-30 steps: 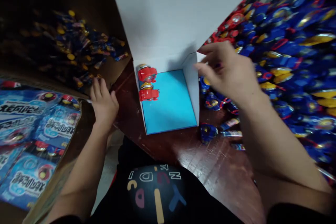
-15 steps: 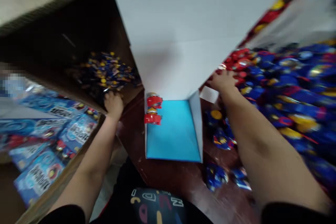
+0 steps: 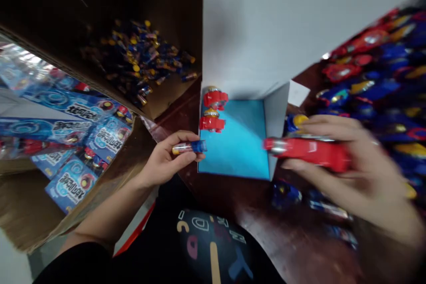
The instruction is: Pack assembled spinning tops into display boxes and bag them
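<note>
My left hand [image 3: 164, 162] pinches a small tube [image 3: 186, 147] with a blue end and a yellow end, at the left edge of an open white box [image 3: 276, 113] with a light-blue floor. On the other side, my right hand [image 3: 362, 177], smeared by motion, is closed around a red plastic toy [image 3: 309, 151] with a silver band near its tip. The tip reaches over the box's right edge. Inside the box, two red toy pieces [image 3: 212, 122] with yellow-and-silver tops sit along the left wall.
A deep cardboard carton [image 3: 176, 97] at upper left contains many small tubes [image 3: 146, 53]. Blue printed packages [image 3: 71, 182] fill another carton at left. Blue and red toys [image 3: 372, 93] are heaped at right on the dark red table [image 3: 213, 191], near a white card [image 3: 297, 93].
My left hand has come out of the carton with a tube. My right hand has left the heap with a red toy, and both are now beside the box. The view has shifted.
</note>
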Available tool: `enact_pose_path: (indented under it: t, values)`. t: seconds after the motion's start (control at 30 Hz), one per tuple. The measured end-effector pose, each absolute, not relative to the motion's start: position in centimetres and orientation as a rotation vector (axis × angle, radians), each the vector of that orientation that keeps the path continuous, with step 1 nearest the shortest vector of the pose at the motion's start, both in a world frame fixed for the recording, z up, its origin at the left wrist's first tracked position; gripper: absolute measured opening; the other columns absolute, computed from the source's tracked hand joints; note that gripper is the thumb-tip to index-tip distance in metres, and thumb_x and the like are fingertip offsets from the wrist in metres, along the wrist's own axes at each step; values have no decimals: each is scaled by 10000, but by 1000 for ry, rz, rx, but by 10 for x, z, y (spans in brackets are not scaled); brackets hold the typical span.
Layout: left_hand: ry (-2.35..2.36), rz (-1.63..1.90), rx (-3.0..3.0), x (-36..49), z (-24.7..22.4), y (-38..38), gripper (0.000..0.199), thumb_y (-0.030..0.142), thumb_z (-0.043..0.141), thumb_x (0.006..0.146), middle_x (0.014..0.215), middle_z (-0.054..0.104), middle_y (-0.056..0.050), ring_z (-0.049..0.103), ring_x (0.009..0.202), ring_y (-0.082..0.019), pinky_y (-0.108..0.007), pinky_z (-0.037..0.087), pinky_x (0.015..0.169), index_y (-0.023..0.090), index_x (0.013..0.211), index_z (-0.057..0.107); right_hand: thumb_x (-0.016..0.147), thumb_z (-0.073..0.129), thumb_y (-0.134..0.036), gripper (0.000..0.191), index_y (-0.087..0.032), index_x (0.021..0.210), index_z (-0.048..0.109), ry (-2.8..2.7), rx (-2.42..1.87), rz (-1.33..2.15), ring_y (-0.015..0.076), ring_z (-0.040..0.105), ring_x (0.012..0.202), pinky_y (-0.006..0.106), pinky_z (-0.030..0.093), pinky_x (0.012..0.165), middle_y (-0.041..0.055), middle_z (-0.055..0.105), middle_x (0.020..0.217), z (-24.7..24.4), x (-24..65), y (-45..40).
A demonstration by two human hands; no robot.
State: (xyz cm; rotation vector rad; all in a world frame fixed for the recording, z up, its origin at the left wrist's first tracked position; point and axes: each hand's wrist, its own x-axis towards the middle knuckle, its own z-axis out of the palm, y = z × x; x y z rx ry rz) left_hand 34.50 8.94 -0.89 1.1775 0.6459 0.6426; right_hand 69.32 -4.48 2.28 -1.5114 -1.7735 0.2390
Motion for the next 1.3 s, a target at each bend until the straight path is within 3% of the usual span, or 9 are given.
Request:
enact_pose_path:
  t: [0.13,0.23,0.37,0.47,0.6,0.73,0.97,1.13,1.3]
  values:
    - [483,423,1153,354,-14,65,322,329,742,1106,1010,820,-83,826,935,-143,-205,655,900,179,1384,682,988,836,-364,467,-259,1372,591,-1884,-1179,472,256,681,1222,406,629,1031,107,667,1247,16,636,-32]
    - [427,369,1150,351,-19,59,322,389,713,1121,868,763,-29,739,737,-100,-180,615,726,184,1347,611,971,867,-383,482,-275,1338,573,-1834,-1128,535,240,678,1198,393,628,1027,76,682,1208,8,625,-27]
    - [586,491,1031,349,-24,56,380,395,927,948,725,619,61,515,556,-38,-121,437,539,183,1054,630,962,878,-361,489,-271,1324,562,-1817,-1126,586,229,678,1177,395,637,1011,70,670,1203,-4,606,-36]
    - [603,580,1000,352,-22,55,430,393,1048,781,866,711,-2,632,704,-75,-158,532,659,166,967,735,1022,803,-364,400,-245,1325,571,-1923,-1087,626,225,689,1210,381,654,991,100,639,1256,-11,589,-43]
    - [500,619,1140,346,-16,63,261,404,893,965,1209,782,-95,753,1129,-195,-291,601,984,202,1104,802,964,869,-328,445,-270,1315,601,-1852,-1192,503,250,704,1205,422,658,990,95,650,1244,-3,600,-47]
    - [514,276,1443,337,-7,72,256,379,802,1023,874,726,-24,651,770,-120,-222,526,739,155,1145,791,870,965,-317,558,-275,1303,615,-1808,-1207,442,232,710,1178,390,650,976,75,653,1241,13,618,-45]
    - [334,40,1498,343,8,72,315,435,709,1073,908,717,-24,614,770,-116,-213,504,712,132,1138,761,981,862,-354,400,-253,1273,608,-1978,-1061,681,180,705,1175,308,663,936,73,626,1257,13,612,-42]
    - [293,311,2177,344,1,69,339,444,579,1165,913,730,-43,662,777,-139,-247,508,706,139,1150,725,921,919,-299,434,-267,1230,616,-1785,-1143,734,203,715,1136,365,683,949,60,667,1192,-2,599,-49]
    - [74,885,2928,350,-24,82,206,171,590,1131,870,729,-24,608,699,-169,-327,449,642,124,1309,682,884,915,-540,563,-256,1209,553,-840,-1416,1504,131,682,739,350,716,634,-13,667,987,-13,577,-55]
